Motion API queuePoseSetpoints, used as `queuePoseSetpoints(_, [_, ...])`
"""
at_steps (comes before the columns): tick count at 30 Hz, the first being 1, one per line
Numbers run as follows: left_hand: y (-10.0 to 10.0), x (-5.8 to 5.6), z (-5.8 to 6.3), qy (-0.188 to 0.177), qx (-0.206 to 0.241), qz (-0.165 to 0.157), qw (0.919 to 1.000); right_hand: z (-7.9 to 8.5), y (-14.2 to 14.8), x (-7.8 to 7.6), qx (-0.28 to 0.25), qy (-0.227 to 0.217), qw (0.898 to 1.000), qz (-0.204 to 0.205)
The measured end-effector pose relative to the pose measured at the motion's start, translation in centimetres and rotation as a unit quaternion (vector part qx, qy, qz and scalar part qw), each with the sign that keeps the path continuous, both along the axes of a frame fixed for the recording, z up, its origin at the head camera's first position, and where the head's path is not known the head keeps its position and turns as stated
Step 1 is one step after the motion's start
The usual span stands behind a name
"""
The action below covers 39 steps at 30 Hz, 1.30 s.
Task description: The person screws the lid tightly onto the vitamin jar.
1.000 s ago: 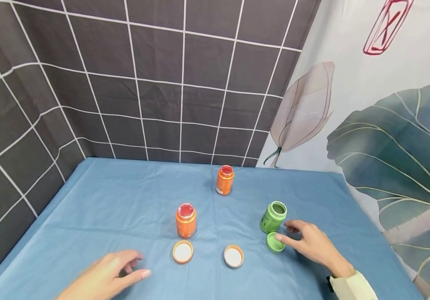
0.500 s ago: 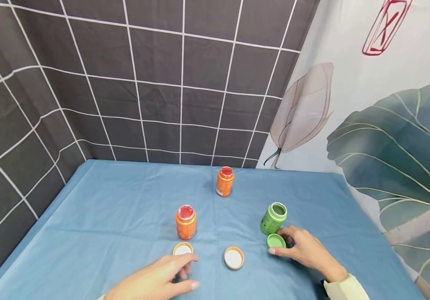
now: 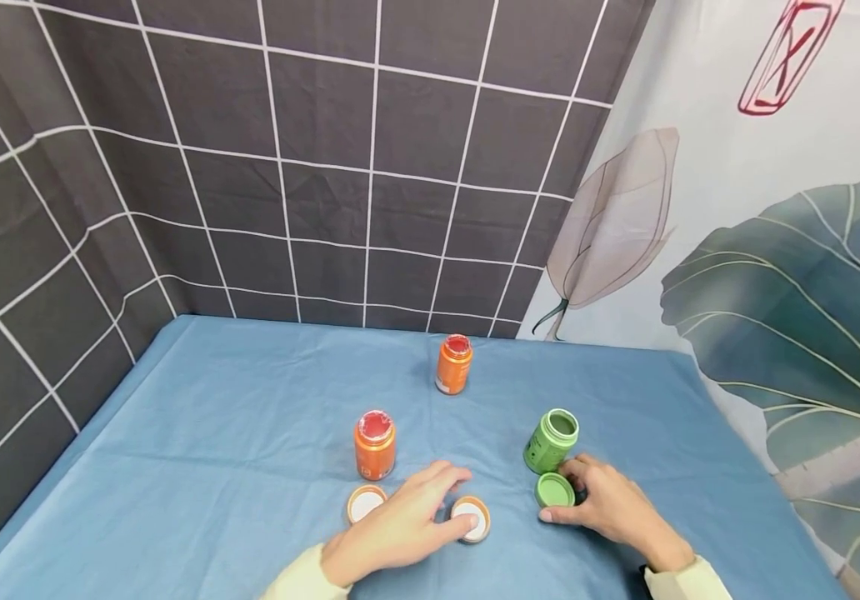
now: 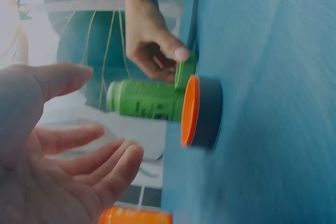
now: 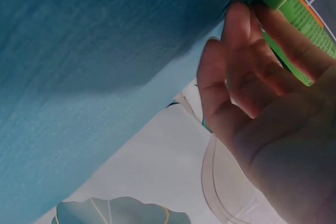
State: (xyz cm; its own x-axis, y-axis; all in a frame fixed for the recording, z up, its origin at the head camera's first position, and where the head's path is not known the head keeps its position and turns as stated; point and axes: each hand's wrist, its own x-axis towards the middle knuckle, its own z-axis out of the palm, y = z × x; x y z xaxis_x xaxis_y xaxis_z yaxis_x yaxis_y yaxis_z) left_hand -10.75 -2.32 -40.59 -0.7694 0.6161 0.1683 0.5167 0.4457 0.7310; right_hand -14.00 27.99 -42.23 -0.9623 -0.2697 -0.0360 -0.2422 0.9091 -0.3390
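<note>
My right hand (image 3: 613, 510) grips a green jar lid (image 3: 554, 490) by its edge, thumb on the near side and curled fingers on the far side. The lid lies close to the front of an uncapped green jar (image 3: 547, 446). Above the right orange-rimmed lid (image 3: 472, 506) hovers my left hand (image 3: 407, 521), fingers relaxed and parted. In the left wrist view a gap shows between those fingers and that lid (image 4: 205, 111). A second orange-rimmed lid (image 3: 365, 502), white inside, is partly covered by the left hand. Behind it stands an uncapped orange jar (image 3: 375, 454), reddish inside.
Another uncapped orange jar (image 3: 452, 367) stands farther back near the wall. A blue cloth (image 3: 250, 417) covers the table. Dark grid-patterned fabric (image 3: 325, 208) hangs behind, and a white leaf-print curtain (image 3: 700, 292) hangs at the right.
My left hand has moved right, past the left orange-rimmed lid to the right one. The right hand's fingers have closed around the green lid. The jars have stayed put.
</note>
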Motion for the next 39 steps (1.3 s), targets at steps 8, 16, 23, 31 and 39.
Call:
queuePoseSetpoints(8, [5.0,-0.8,-0.9,-0.042,-0.026,0.022,0.9985,0.1,0.5,0.4,-0.013,-0.048,0.999,0.019])
queuePoseSetpoints(16, [8.6,-1.9,-1.1,-0.021,-0.032,0.050,0.9980,0.5,0.6,-0.5,-0.025,-0.087,0.996,0.017])
queuePoseSetpoints(23, [11.3,-2.5,-1.2,-0.005,-0.013,0.078,0.9969,0.8,0.3,-1.2,-0.014,-0.108,0.994,0.014])
queuePoseSetpoints(31, [13.5,-2.3,-1.3,0.009,0.021,0.194,0.9807,0.4,0.2,-1.5,-0.024,-0.111,0.993,0.027])
queuePoseSetpoints(39, [13.7,-2.8,-1.3,-0.030,0.020,0.273,0.9613,0.4,0.0,-1.5,-0.031,-0.092,0.994,0.049])
